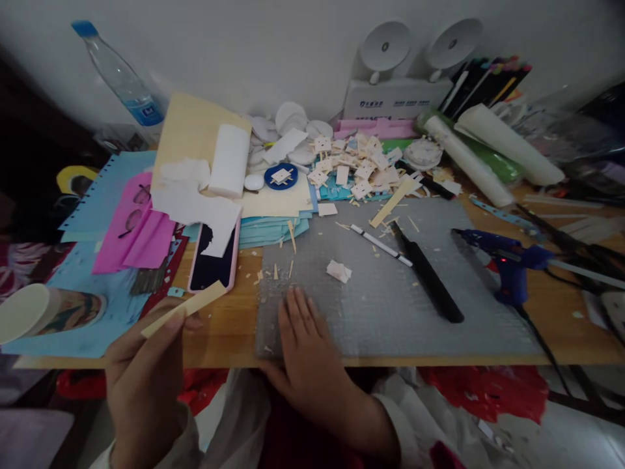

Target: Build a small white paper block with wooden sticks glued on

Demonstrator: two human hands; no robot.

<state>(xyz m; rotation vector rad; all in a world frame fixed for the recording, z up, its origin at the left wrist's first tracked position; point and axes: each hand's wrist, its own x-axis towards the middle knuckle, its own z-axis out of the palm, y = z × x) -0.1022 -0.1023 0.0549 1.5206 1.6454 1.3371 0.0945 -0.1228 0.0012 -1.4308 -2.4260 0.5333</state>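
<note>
The left hand (151, 365) pinches a pale strip (183, 311) between thumb and fingers, above the near edge of the table (222, 332); the strip's long axis runs from eight o'clock to two o'clock, its two o'clock end overlapping the phone (212, 260) in view, though whether they touch I cannot tell. The right hand (310, 355) lies palm down on the grey mat (390, 312), fingers close together and pointing between eleven and twelve, thumb apart. At the left hand's ten o'clock, a paper cup (73, 311) lies tipped in view; its contents are hidden. From the right hand, a crumpled scrap (338, 271) sits at one o'clock, with a black-handled tool (430, 280) and, farther out, a blue glue gun (512, 257) at two, the gun's nozzle toward ten. Torn white paper (195, 202) partly covers the phone. Beyond the mat, between eleven and twelve, a round blue lid (280, 185) holds a small card piece with sticks; a heap of small square pieces (364, 169) lies between twelve and one, and a round dish (423, 154) of pale bits at one. Farthest are a clear bottle (117, 78), blue-capped, at the left hand's twelve, and a bunch of markers (483, 81) at the right hand's one.
</note>
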